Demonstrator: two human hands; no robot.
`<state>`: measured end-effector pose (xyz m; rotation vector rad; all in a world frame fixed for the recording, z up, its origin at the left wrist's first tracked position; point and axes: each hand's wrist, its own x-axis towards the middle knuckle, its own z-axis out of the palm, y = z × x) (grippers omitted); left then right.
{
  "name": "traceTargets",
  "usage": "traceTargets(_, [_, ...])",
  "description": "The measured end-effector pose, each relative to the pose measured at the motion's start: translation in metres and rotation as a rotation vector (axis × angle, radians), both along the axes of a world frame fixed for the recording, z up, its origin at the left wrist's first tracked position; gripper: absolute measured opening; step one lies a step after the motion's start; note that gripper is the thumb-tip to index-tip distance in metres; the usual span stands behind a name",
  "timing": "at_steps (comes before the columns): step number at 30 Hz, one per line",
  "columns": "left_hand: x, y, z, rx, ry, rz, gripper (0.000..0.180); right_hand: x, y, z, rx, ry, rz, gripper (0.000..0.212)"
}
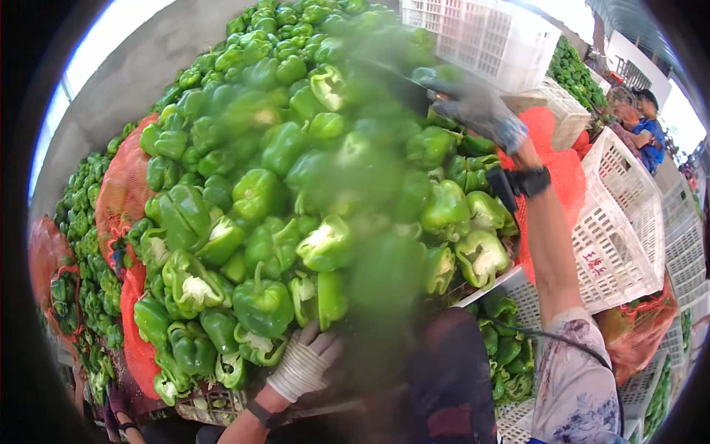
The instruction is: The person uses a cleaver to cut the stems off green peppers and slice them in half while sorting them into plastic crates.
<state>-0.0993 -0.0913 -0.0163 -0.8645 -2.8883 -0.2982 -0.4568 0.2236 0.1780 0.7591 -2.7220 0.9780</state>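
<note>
A large heap of green bell peppers fills the view in front of me, several of them cut open with pale cores showing. My left hand, in a whitish glove, is at the heap's near edge. Its fingers are bent against an upright green bell pepper; their tips are partly hidden. My right hand, gloved and smeared by motion, reaches over the far right of the heap. Its fingers are closed around a dark, blade-like tool, too blurred to name surely. A greenish smear veils the middle of the view.
White plastic crates stand at the far side and right. Red mesh lies beside my right forearm and along the heap's left. A crate below holds more peppers. Another person sits far right; someone's hand shows lower left.
</note>
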Motion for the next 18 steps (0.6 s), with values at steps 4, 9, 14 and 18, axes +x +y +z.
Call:
traceTargets(4, [-0.003, 0.009, 0.009, 0.043, 0.005, 0.011, 0.054, 0.089, 0.0, -0.016, -0.256, -0.028, 0.059, 0.041])
traceTargets(9, [-0.002, 0.005, 0.005, 0.035, 0.036, 0.026, 0.048, 0.119, -0.017, -0.03, -0.502, -0.206, 0.101, 0.041])
traceTargets(14, [0.0, 0.007, 0.004, 0.064, 0.066, 0.018, 0.045, 0.121, -0.022, -0.006, -0.427, -0.062, -0.164, 0.046])
traceTargets(18, [-0.002, 0.006, 0.007, 0.051, 0.028, 0.017, 0.046, 0.073, -0.048, -0.003, -0.375, 0.148, -0.282, 0.042])
